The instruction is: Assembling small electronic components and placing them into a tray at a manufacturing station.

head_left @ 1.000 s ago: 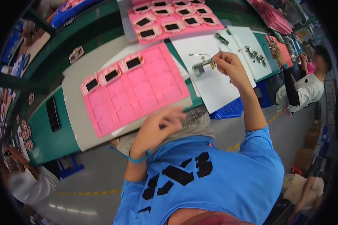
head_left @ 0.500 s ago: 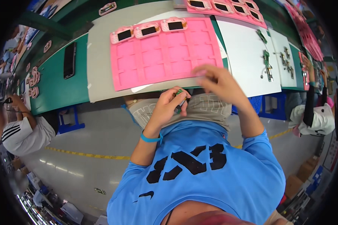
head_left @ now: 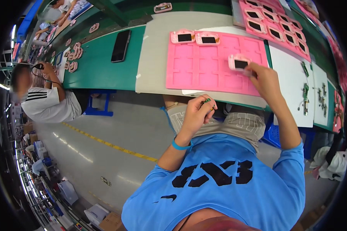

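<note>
Closed at the fingertips, my right hand grips the right end of a pink framed housing with a dark screen. That housing is above the right half of a pink compartment tray. Two similar housings, one at the far left corner and another beside it, sit in the tray's far row. In front of the table edge, over my lap, my left hand is curled round a small green circuit board, mostly hidden by the fingers.
A fuller pink tray of housings lies at the far right. Several green boards rest on a white sheet to the right. On the green mat at left lies a black phone. A co-worker sits farther left.
My right hand has taken a pink housing from the tray's far row and now holds it nearer me. The left hand keeps the green board. The view has swung left.
</note>
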`<state>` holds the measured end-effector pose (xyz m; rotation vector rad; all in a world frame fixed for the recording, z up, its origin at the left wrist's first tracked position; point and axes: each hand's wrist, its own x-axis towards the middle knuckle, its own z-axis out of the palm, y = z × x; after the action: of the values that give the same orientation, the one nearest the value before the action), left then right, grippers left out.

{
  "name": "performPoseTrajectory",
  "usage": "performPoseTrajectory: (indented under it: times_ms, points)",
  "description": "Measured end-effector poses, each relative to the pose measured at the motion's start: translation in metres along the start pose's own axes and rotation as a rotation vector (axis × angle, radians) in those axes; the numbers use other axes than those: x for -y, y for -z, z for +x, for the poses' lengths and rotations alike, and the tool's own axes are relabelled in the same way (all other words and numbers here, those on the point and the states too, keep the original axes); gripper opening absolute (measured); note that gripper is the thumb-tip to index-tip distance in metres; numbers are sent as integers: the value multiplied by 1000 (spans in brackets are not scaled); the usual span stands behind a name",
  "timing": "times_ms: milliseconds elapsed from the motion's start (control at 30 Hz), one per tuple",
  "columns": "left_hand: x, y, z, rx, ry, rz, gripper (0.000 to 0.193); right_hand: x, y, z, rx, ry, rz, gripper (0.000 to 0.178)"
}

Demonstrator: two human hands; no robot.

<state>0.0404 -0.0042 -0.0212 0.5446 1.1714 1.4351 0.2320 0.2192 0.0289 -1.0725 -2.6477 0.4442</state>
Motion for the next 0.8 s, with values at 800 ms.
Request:
performPoseTrajectory:
  times_ms: [800]
  points:
    - [-27,-94,125,32,-237,948,30,-1,-14,-102,167,-529,1477,22]
